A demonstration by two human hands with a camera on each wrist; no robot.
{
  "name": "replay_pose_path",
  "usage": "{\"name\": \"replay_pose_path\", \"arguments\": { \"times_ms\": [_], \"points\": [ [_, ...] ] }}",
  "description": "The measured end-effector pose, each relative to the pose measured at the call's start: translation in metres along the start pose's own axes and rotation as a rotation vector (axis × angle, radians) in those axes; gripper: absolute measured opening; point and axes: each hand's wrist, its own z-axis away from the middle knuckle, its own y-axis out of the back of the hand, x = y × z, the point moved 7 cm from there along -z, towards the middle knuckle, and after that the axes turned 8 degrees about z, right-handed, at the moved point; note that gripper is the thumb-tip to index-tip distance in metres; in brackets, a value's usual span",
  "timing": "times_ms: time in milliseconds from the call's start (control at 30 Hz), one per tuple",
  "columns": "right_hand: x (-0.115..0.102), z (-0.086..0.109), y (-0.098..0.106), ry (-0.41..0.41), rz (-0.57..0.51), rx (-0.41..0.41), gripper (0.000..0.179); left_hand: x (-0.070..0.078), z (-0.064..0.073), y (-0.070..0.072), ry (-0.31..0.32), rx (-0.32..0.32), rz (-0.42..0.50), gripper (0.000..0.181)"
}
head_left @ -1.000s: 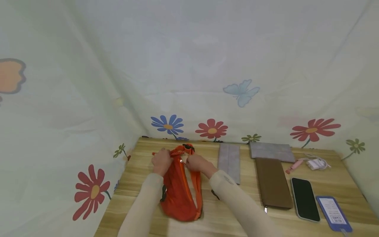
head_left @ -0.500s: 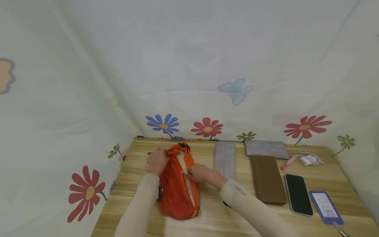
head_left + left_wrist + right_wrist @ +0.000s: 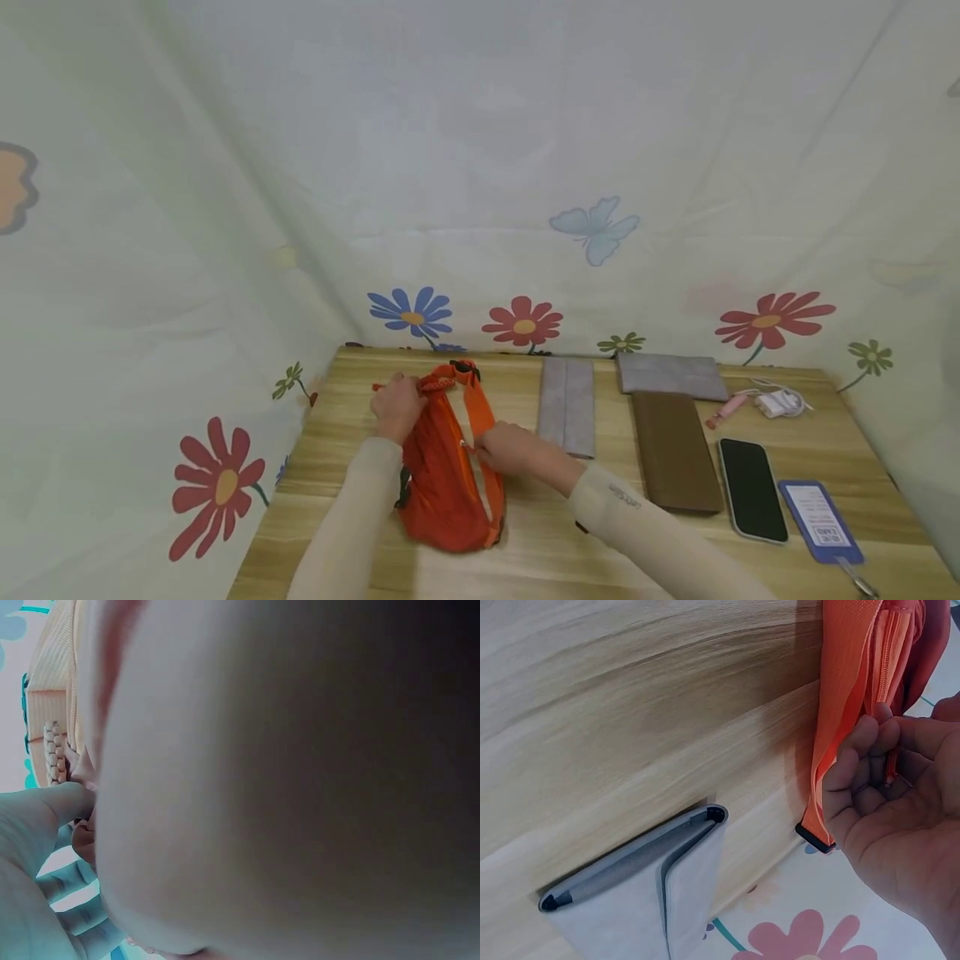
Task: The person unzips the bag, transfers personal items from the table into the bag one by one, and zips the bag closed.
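An orange-red sling bag (image 3: pixel 446 508) lies on the wooden table, its zipper running lengthwise along the right side. At the bag's top left corner, my left hand (image 3: pixel 397 407) grips the gathered fabric; in the left wrist view, the thumb presses on the bunched cloth beside a braided cord (image 3: pixel 54 754). My right hand (image 3: pixel 513 450) pinches the zipper pull (image 3: pixel 891 766) with curled fingers, a short way down from the top of the zipper. The bag's orange strap (image 3: pixel 478 404) with a black buckle (image 3: pixel 465 369) loops past the right hand.
Right of the bag lie a grey pouch (image 3: pixel 566 408), another grey pouch (image 3: pixel 671 375), a brown zip wallet (image 3: pixel 678 454), a phone (image 3: pixel 753 492) and a blue card holder (image 3: pixel 821 517). A white charger (image 3: pixel 780 404) and a small pink stick (image 3: pixel 726 411) sit behind the phone.
My right hand has moved down along the zipper with the pull, toward the bag's lower end. My left hand keeps its grip at the top. The head view has shifted slightly.
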Motion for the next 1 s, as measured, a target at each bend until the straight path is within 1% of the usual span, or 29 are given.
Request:
{"name": "replay_pose_path", "arguments": {
  "times_ms": [167,367,467,533,600,700,767,867,933,1000],
  "points": [
    [0.001,0.005,0.002,0.019,0.004,0.011,0.027,0.001,-0.002,0.002,-0.005,0.004,-0.008,0.033],
    [-0.002,0.015,-0.001,0.057,-0.004,0.006,0.032,0.000,0.001,-0.001,-0.004,-0.023,0.020,0.034],
    [-0.004,0.022,0.000,0.078,0.013,0.025,0.031,0.000,0.000,0.000,0.000,-0.010,0.014,0.033],
    [-0.008,0.028,0.002,0.107,0.031,0.045,0.030,0.001,0.001,0.000,0.000,0.001,0.011,0.032],
    [-0.010,0.036,0.002,0.128,0.058,0.058,0.029,0.001,0.002,-0.001,-0.007,0.001,0.015,0.032],
    [-0.010,0.045,0.005,0.147,0.092,0.079,0.028,0.006,0.001,-0.001,-0.028,-0.005,0.025,0.029],
    [-0.010,0.050,0.004,0.159,0.105,0.084,0.027,0.006,0.001,-0.001,-0.029,-0.001,0.027,0.026],
    [-0.014,0.056,0.001,0.189,0.105,0.094,0.025,0.003,0.001,0.000,-0.013,0.008,0.017,0.026],
    [-0.017,0.061,-0.001,0.203,0.104,0.098,0.025,0.000,0.000,0.001,-0.005,0.005,0.013,0.029],
    [-0.019,0.065,-0.003,0.196,0.096,0.094,0.026,-0.001,-0.001,0.001,-0.011,-0.005,0.012,0.033]
  ]
}}
